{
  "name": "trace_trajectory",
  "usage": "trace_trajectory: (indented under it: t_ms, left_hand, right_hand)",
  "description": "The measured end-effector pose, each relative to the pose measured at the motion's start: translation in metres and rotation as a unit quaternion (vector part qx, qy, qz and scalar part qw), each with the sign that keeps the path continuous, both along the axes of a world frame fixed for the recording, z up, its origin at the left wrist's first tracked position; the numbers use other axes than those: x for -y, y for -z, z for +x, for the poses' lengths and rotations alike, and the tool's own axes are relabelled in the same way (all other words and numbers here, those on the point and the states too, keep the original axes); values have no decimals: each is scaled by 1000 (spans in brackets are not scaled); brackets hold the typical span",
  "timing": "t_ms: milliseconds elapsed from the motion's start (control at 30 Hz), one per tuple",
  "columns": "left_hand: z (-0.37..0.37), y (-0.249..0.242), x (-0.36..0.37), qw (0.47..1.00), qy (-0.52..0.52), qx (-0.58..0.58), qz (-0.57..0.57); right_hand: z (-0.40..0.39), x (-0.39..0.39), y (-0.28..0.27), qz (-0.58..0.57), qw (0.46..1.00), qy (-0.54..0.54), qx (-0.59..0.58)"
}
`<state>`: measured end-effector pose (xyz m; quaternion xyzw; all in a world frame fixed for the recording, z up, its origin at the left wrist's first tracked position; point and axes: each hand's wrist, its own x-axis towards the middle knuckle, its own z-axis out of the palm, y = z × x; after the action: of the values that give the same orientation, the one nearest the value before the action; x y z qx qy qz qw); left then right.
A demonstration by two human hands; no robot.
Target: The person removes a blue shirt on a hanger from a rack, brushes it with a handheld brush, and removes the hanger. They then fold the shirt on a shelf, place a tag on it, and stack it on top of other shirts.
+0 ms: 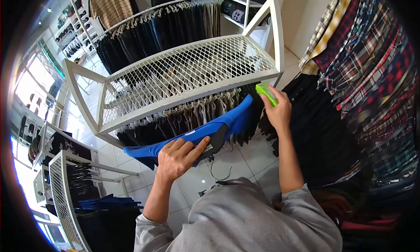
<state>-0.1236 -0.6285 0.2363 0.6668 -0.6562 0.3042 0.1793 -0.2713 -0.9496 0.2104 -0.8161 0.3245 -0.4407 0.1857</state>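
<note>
The left hand (177, 157) grips a blue garment (205, 132), fingers closed over its dark collar, below the white mesh shelf (183, 72). The right hand (276, 110) is clamped around a green device (266, 93) touching the garment's far end.

Strong daylight pours in through the windows (33, 83) at the far left, blown out to white. The white mesh shelf (183, 72) is evenly lit and sharp. Plaid shirts (372, 77) right of the shelf smear with blur. Fisheye bending curves everything; corners fall black.
</note>
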Motion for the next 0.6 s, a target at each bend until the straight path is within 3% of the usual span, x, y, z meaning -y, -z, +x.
trace_trajectory:
  t_ms: [33, 100, 233, 300, 433, 500, 600]
  left_hand:
    - [2, -1, -1, 1000, -8, 2, 2]
    - [6, 0, -4, 1000, -9, -3, -1]
    - [10, 0, -7, 1000, 0, -3, 7]
    - [12, 2, -11, 1000, 4, 5, 11]
    - [12, 8, -17, 1000, -5, -19, 4]
    - [14, 9, -16, 1000, -6, -26, 9]
    - [16, 8, -15, 999, -11, -33, -1]
  right_hand:
    - [0, -6, -5, 0, 1000, 2, 3]
    - [-5, -32, -21, 48, 986, -126, 99]
    - [2, -81, -28, 1, 950, -308, 44]
    - [11, -68, -17, 0, 963, -267, 33]
    - [22, -15, 17, 2, 999, -32, 19]
    - [16, -21, 12, 33, 993, -74, 87]
    - [11, -64, -17, 22, 967, -235, 94]
